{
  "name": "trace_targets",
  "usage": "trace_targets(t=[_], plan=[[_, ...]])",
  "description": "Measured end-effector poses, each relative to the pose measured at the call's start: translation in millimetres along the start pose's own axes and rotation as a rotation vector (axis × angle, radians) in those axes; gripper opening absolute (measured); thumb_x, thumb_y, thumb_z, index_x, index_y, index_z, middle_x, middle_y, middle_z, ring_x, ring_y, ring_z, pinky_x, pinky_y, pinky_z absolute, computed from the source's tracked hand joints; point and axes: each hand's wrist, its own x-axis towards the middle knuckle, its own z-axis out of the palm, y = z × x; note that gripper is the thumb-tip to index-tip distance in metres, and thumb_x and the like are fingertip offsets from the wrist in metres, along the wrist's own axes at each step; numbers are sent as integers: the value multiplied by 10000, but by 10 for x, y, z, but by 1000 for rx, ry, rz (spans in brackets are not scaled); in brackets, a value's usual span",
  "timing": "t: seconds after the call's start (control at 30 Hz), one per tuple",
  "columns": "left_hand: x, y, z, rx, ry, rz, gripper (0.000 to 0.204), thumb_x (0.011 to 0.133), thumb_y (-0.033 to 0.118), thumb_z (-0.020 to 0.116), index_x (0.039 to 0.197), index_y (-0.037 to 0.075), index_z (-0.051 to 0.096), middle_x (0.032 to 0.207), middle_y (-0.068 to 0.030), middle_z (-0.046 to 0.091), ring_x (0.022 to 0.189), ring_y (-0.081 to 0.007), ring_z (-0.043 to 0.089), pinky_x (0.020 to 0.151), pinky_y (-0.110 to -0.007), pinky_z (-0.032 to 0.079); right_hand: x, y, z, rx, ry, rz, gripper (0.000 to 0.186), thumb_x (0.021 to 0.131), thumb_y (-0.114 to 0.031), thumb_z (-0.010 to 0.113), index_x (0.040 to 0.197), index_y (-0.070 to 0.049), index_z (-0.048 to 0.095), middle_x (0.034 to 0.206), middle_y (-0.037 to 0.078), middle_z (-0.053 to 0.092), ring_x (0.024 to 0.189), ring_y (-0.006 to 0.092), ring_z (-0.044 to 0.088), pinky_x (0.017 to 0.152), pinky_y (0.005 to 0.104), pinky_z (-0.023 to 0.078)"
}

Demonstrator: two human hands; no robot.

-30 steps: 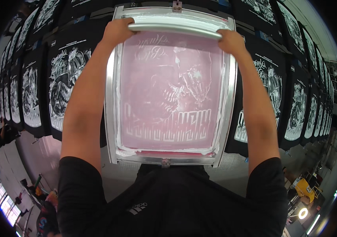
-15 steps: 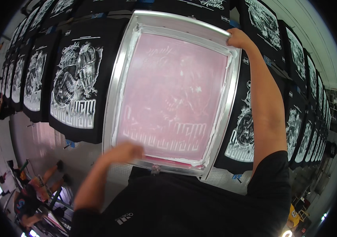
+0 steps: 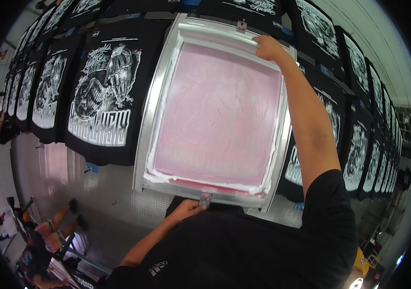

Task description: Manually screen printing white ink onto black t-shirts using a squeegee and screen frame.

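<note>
While the large aluminium-framed printing screen with its pink mesh (image 3: 217,113) sits over a black garment on the long row of boards, only two small grips steady it — the right hand (image 3: 269,47) curled over the far top rail near the small metal clamp (image 3: 242,25), and the left hand (image 3: 186,208) down at the near rail beside a second metal bracket (image 3: 205,197). The right fingers look closed around the frame edge; the left fingers are bent toward the rail, but whether they actually clamp it or merely touch it I cannot tell, since the dark shirt (image 3: 244,250) hides part of that hand. If either grip loosens, the frame could pivot and drag across the fabric beneath, smearing wet ink — the white residue along the lower inside edge (image 3: 205,182) suggests there is ink to smear. A skewed frame would likely also misplace the design compared with the neighbouring black shirt with its white printed graphic (image 3: 102,91). The garment under the screen is almost wholly covered, the image in the mesh is faint, and the rows of shirts bend and blur toward the rim. A person at lower left (image 3: 46,231) is too distorted to read.
</note>
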Motion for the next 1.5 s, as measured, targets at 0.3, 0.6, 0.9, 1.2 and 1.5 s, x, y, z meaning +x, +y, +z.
trace_targets(t=[0.3,0.6,0.9,1.2,1.5], plan=[[118,-77,9,113,36,114,357,937,316,627,750,16,679,595,-32,588,571,-94,537,540,-289,426,-2809,-1475,617,192,21,-50,398,699,-21,572,1077,-93,673,1023,114,686,996,339,621,852,427,504],[34,121,179,684,210,-11,488,918,491,569,895,31,730,928,-164,706,870,-299,677,794,-394,509,-4468,-2432,843,324,73,-41,290,680,17,585,961,-44,618,870,99,616,858,319,575,745,439,471],[-357,186,16,680,274,-19,492,882,495,645,851,10,720,752,-182,677,736,-301,683,689,-406,502,-4481,-1636,493,131,53,60,330,743,-241,765,1002,-78,641,935,94,655,1013,291,589,952,500,415],[-444,139,-2164,590,1230,565,452,1015,393,507,1045,-44,618,785,-69,600,749,-149,546,713,-295,459,-4264,-914,1155,1376,15,388,406,703,-171,865,1034,3,707,878,47,712,835,100,636,739,293,515],[-184,553,-854,112,1018,370,492,1032,380,481,1197,-61,624,997,-82,671,932,-143,572,858,-288,457,-5000,-59,993,1513,133,543,410,676,-123,874,1036,-19,705,949,72,707,926,157,639,840,304,511]])
